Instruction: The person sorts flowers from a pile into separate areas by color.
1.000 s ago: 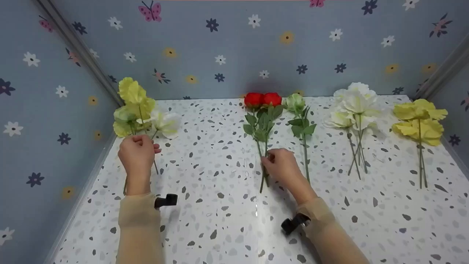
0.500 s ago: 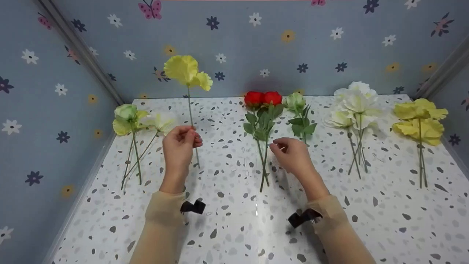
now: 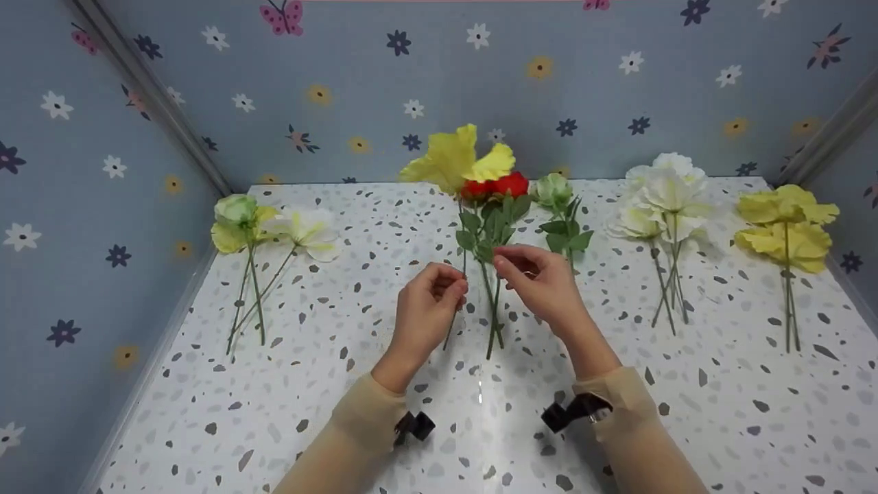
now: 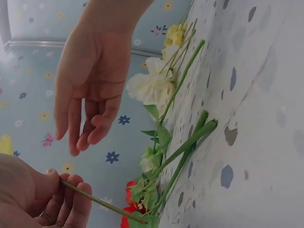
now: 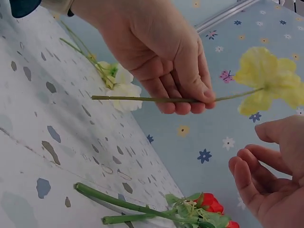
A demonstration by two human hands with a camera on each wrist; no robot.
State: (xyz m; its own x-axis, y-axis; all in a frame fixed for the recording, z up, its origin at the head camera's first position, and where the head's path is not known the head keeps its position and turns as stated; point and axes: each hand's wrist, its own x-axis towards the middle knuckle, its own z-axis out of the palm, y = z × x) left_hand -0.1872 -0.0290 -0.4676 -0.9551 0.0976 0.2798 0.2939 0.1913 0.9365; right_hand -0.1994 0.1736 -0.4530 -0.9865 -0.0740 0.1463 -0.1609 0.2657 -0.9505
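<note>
A yellow flower (image 3: 449, 161) on a thin stem is pinched between the thumb and fingers of my left hand (image 3: 429, 305). It is held off the table, its bloom overlapping two red roses (image 3: 511, 184) in the head view. Just right of that stem, my right hand (image 3: 542, 281) hovers with fingers loosely bent, holding nothing. The right wrist view shows a gap between the right hand (image 5: 270, 171) and the yellow flower's stem (image 5: 156, 99). Beneath both hands the rose stems (image 3: 492, 322) lie crossed on the table.
Right of the roses lies a pale green rose (image 3: 552, 192), then white flowers (image 3: 665, 189) and yellow flowers (image 3: 785, 226). At the left lie a green flower (image 3: 235, 210), a white flower (image 3: 302, 230) and another yellow bloom (image 3: 226, 238). Patterned walls (image 3: 439, 82) enclose the speckled table (image 3: 384, 226).
My left hand has lifted the yellow flower from the left group and carried it right, beside the roses. My right hand has let go of the rose stems and risen slightly.
</note>
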